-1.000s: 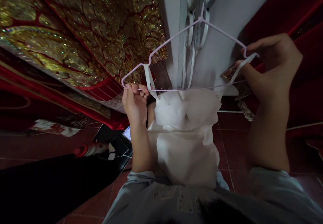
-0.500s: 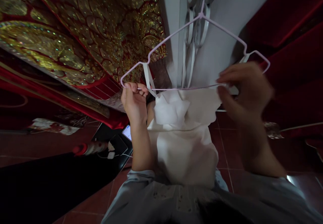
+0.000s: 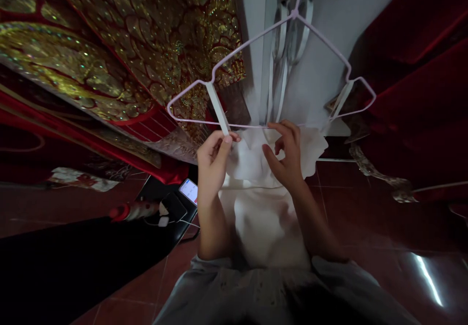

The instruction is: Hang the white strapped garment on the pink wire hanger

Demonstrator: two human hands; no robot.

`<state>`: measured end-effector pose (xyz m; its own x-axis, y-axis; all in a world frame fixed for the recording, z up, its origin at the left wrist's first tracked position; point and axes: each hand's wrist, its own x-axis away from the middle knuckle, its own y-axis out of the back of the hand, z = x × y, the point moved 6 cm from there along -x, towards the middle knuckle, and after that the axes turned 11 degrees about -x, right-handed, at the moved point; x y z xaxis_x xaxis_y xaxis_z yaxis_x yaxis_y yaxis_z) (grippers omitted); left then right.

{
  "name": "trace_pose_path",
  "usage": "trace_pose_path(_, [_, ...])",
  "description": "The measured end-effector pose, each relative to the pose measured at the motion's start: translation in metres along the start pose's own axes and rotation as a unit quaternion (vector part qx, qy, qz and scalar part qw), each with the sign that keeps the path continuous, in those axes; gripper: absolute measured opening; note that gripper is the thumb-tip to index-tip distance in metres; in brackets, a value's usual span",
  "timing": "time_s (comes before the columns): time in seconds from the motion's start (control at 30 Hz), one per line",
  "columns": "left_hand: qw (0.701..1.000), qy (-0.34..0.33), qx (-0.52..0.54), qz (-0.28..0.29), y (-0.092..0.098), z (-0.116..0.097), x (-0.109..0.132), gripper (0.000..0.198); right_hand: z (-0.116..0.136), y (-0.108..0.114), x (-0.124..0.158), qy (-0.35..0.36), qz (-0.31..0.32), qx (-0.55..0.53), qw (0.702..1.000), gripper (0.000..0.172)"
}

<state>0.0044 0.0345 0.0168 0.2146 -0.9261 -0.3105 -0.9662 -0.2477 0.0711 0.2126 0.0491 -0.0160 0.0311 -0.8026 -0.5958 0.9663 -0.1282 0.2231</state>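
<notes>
A pale pink hanger (image 3: 252,46) hangs in front of me, with a white garment (image 3: 270,217) below its bottom bar. The garment's left strap (image 3: 218,109) loops over the hanger's left notch. My left hand (image 3: 212,161) pinches the lower end of that strap between thumb and fingers. Over the right notch lies the other strap (image 3: 342,99), with no hand on it. My right hand (image 3: 285,154) is just under the middle of the bottom bar, thumb and fingers apart, in front of the garment's top. Its fingertips come close to the bar; contact is unclear.
Red cloth with gold sequins (image 3: 183,47) hangs at the left, dark red cloth (image 3: 420,95) at the right. White hangers (image 3: 281,61) hang in a chain behind. A lit phone (image 3: 189,191) and a charger (image 3: 163,221) lie on a black surface at lower left.
My left hand has moved from the hanger's lower left corner to the left strap. My right hand has left the bar's right end and moved left to the middle.
</notes>
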Motion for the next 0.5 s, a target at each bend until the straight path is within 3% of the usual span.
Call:
trace_pose_path(0.17, [0.974, 0.007, 0.224, 0.011, 0.035, -0.027, -0.023, 0.051, -0.005, 0.001, -0.006, 0.025, -0.004, 0.001, 1.0, 0.04])
trace_pose_path(0.3, [0.963, -0.009, 0.239, -0.122, 0.065, -0.008, -0.031, 0.037, -0.004, 0.018, -0.004, 0.035, -0.013, 0.011, 0.999, 0.039])
trace_pose_path(0.4, [0.97, 0.007, 0.187, -0.152, 0.053, 0.012, -0.021, 0.025, -0.002, 0.022, -0.002, 0.023, -0.002, 0.022, 0.999, 0.039])
trace_pose_path(0.5, [0.975, 0.027, 0.186, -0.117, 0.023, 0.018, -0.014, 0.03, 0.004, 0.025, -0.002, 0.017, 0.014, 0.019, 1.0, 0.042])
